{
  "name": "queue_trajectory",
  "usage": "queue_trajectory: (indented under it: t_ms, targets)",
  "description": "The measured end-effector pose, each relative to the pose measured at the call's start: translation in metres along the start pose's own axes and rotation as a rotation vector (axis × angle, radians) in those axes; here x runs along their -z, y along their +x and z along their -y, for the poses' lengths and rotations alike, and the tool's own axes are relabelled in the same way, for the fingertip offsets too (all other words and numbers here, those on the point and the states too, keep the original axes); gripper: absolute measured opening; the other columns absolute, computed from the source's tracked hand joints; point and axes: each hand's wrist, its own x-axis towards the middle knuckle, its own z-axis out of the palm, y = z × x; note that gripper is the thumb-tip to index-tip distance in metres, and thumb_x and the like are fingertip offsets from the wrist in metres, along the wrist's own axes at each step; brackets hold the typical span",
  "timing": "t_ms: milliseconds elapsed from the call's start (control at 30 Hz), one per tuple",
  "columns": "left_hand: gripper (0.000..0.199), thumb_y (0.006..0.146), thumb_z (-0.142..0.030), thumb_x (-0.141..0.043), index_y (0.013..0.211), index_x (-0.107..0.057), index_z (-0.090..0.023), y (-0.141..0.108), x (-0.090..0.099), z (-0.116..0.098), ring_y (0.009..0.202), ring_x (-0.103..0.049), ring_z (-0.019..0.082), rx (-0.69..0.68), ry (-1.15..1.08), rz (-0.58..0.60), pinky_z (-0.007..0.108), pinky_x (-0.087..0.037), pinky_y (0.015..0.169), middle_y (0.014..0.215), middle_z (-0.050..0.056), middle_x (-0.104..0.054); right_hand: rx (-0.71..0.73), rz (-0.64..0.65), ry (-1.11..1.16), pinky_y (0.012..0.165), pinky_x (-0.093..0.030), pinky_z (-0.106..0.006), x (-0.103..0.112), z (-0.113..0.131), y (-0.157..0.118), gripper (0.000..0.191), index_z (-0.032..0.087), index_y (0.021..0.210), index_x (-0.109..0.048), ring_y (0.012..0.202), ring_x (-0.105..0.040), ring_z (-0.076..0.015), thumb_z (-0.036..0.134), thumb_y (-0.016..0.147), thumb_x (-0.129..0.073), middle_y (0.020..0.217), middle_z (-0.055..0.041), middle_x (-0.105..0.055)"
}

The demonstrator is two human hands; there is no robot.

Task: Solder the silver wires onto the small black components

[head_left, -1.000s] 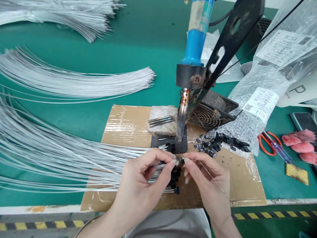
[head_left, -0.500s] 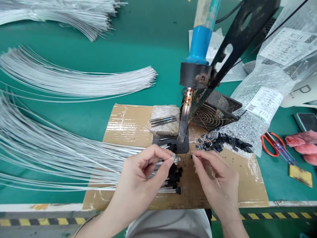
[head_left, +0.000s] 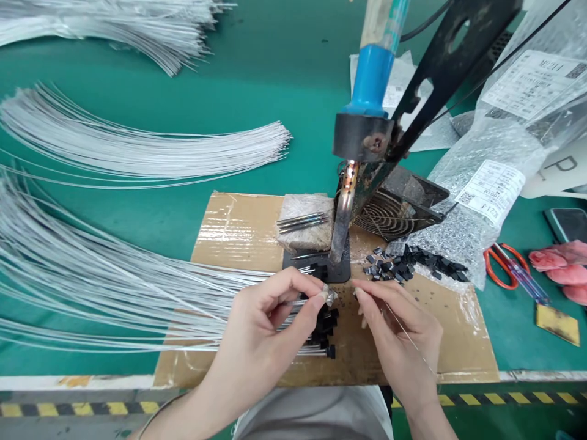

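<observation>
My left hand (head_left: 270,330) pinches a small crumpled silvery-grey piece (head_left: 329,296) between thumb and forefinger, above the black ends of the white wires (head_left: 202,299). Some of these black end pieces (head_left: 324,327) lie under and beside its fingertips. Across a small gap, my right hand (head_left: 403,333) is closed in a pinch, with a thin silvery wire (head_left: 410,341) running from its fingers back over the palm towards the wrist. Whatever sits right at its fingertips is too small to make out. Beyond both hands, a soldering iron (head_left: 347,201) is clamped tip down.
Loose black connectors (head_left: 413,264) lie on the cardboard (head_left: 238,226). A black metal arm (head_left: 426,91) holds the iron beside a small fan (head_left: 389,211). Scissors (head_left: 502,266) and bubble-wrap bags (head_left: 486,153) are at right. More wire bundles (head_left: 151,146) lie at left.
My left hand has shifted slightly right with the silvery piece. My right hand's fingers have turned a little, and the thin wire now shows straighter across it.
</observation>
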Motion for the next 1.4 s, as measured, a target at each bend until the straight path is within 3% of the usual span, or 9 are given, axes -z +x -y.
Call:
queue_trajectory:
  t_ms: [133, 333, 767, 1033, 1233, 1333, 1400]
  targets:
    - [0.013, 0.087, -0.014, -0.068, 0.078, -0.074, -0.022, 0.0, -0.001, -0.003, 0.061, -0.061, 0.009, 0.006, -0.012, 0.021, 0.014, -0.048, 0.056, 0.077, -0.001, -0.075, -0.04, 0.053, 0.156, 0.054, -0.048, -0.02, -0.004, 0.01, 0.001, 0.022, 0.037, 0.105, -0.083, 0.061, -0.059, -0.0086, 0.021, 0.098, -0.069, 0.082, 0.0026, -0.07]
    - [0.015, 0.09, -0.013, -0.067, 0.078, -0.073, -0.022, -0.001, 0.0, -0.008, 0.068, -0.066, 0.008, 0.06, -0.053, 0.068, 0.012, -0.051, 0.062, 0.079, -0.002, -0.076, -0.012, 0.131, 0.209, 0.058, -0.049, -0.02, -0.011, 0.014, 0.005, 0.03, 0.039, 0.112, -0.082, 0.066, -0.06, -0.0089, 0.017, 0.098, -0.068, 0.082, 0.0024, -0.071]
    - [0.016, 0.089, -0.013, -0.066, 0.077, -0.072, -0.022, 0.0, -0.001, -0.008, 0.071, -0.068, 0.009, 0.052, -0.036, 0.086, 0.012, -0.053, 0.065, 0.082, -0.001, -0.078, 0.017, 0.185, 0.179, 0.062, -0.051, -0.016, -0.007, 0.016, 0.009, 0.034, 0.042, 0.113, -0.081, 0.072, -0.064, -0.0071, 0.015, 0.097, -0.068, 0.085, 0.0048, -0.073]
    - [0.016, 0.085, -0.013, -0.065, 0.073, -0.071, -0.021, 0.005, -0.002, -0.014, 0.068, -0.069, 0.009, 0.051, -0.002, 0.084, 0.012, -0.054, 0.063, 0.077, -0.001, -0.077, 0.012, 0.194, 0.146, 0.062, -0.05, -0.019, -0.006, 0.016, 0.008, 0.028, 0.04, 0.112, -0.081, 0.073, -0.062, -0.0089, 0.019, 0.098, -0.068, 0.087, 0.0041, -0.071]
    - [0.015, 0.084, -0.013, -0.066, 0.074, -0.072, -0.022, 0.005, -0.005, -0.012, 0.067, -0.068, 0.008, 0.041, 0.01, 0.033, 0.012, -0.053, 0.062, 0.078, -0.003, -0.077, 0.052, 0.143, 0.043, 0.068, -0.049, -0.027, -0.003, 0.013, -0.001, 0.041, 0.034, 0.133, -0.067, 0.071, -0.056, -0.0129, 0.028, 0.111, -0.034, 0.09, 0.0005, -0.061]
    - [0.014, 0.083, -0.014, -0.066, 0.072, -0.071, -0.021, 0.008, -0.006, -0.014, 0.066, -0.068, 0.009, 0.038, 0.048, 0.015, 0.013, -0.052, 0.06, 0.078, -0.002, -0.077, 0.062, 0.092, -0.008, 0.066, -0.048, -0.027, -0.004, 0.015, -0.005, 0.038, 0.032, 0.14, -0.055, 0.068, -0.056, -0.0145, 0.026, 0.109, -0.035, 0.078, 0.0034, -0.061]
    - [0.013, 0.082, -0.015, -0.066, 0.07, -0.07, -0.021, 0.01, -0.006, -0.016, 0.065, -0.068, 0.01, 0.034, 0.074, 0.001, 0.014, -0.051, 0.058, 0.076, -0.001, -0.078, 0.067, 0.059, -0.042, 0.06, -0.045, -0.026, -0.005, 0.018, -0.006, 0.031, 0.03, 0.134, -0.052, 0.063, -0.054, -0.0141, 0.023, 0.107, -0.038, 0.073, 0.0055, -0.061]
